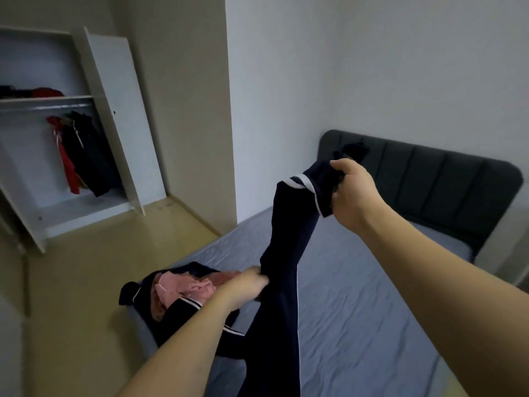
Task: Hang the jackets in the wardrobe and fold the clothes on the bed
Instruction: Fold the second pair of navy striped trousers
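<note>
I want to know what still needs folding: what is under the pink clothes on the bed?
The pink clothes lie on a navy garment with white stripes, on the bed. Anything beneath is covered.

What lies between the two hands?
In the head view, the navy garment stretches between the left hand and raised right hand, both gripping it.

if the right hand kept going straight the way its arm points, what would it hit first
Probably the dark headboard: the right hand, gripping the navy garment, points up-left toward it, nothing visible between, though depth is unclear.
</note>
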A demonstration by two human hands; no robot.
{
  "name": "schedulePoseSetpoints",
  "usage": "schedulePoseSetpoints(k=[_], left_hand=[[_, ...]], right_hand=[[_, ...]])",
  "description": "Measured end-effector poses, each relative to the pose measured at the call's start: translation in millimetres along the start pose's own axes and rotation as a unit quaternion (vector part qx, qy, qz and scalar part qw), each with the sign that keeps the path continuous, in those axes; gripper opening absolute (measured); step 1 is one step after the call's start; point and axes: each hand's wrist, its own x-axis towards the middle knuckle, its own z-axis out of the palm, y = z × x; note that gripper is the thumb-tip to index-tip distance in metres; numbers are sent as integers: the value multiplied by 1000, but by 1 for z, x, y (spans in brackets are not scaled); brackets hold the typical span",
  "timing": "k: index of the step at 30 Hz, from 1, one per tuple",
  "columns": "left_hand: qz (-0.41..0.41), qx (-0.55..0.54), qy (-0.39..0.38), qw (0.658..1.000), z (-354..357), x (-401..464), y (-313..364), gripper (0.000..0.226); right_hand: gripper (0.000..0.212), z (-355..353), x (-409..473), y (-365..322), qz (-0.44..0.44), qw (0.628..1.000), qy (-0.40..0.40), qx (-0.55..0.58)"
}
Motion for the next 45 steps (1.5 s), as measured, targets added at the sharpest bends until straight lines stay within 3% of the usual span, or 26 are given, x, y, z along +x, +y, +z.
schedulePoseSetpoints(k=[4, 7, 9, 10, 12, 16, 19, 23, 25, 31, 35, 39, 42, 45], left_hand=[[75, -174, 5, 982, 16, -13, 42, 24], [91, -278, 31, 956, 25, -22, 74, 17], [71, -319, 52, 944, 38, -22, 97, 16], [59, -334, 54, 939, 46, -21, 109, 17], [38, -347, 57, 935, 65, -19, 128, 17], [26, -354, 100, 929, 105, -21, 164, 15], [44, -264, 194, 944, 121, -33, 159, 17], [-31, -207, 70, 975, 169, -65, 97, 48], [-82, -147, 47, 985, 205, -70, 66, 61], [-79, -160, 37, 983, 288, -60, 9, 52], [-113, -179, 145, 966, 317, -41, -5, 34], [-115, -209, 364, 900, 320, -12, 1, 28], [-110, -136, 503, 846, 312, 20, 1, 25], [-161, -43, 561, 811, 307, 52, -30, 14]], right_hand=[[65, -60, -8, 25, -5, 989, -84, -123], [86, -110, -21, 69, 104, 966, -94, -217], [96, -140, -34, 96, 181, 926, -177, -280], [89, -151, -41, 108, 212, 898, -231, -308], [54, -171, -47, 125, 232, 856, -294, -357], [17, -211, -37, 130, 178, 890, -198, -370], [20, -230, -28, 111, 191, 900, -215, -329], [21, -235, -21, 84, 202, 908, -235, -281], [24, -232, -20, 73, 215, 898, -256, -287], [28, -238, -5, 61, 252, 890, -267, -272], [24, -258, 24, 56, 259, 856, -301, -330], [26, -277, 80, 68, 235, 852, -293, -364], [21, -289, 128, 101, 235, 862, -306, -330], [23, -309, 161, 169, 260, 859, -335, -286]])
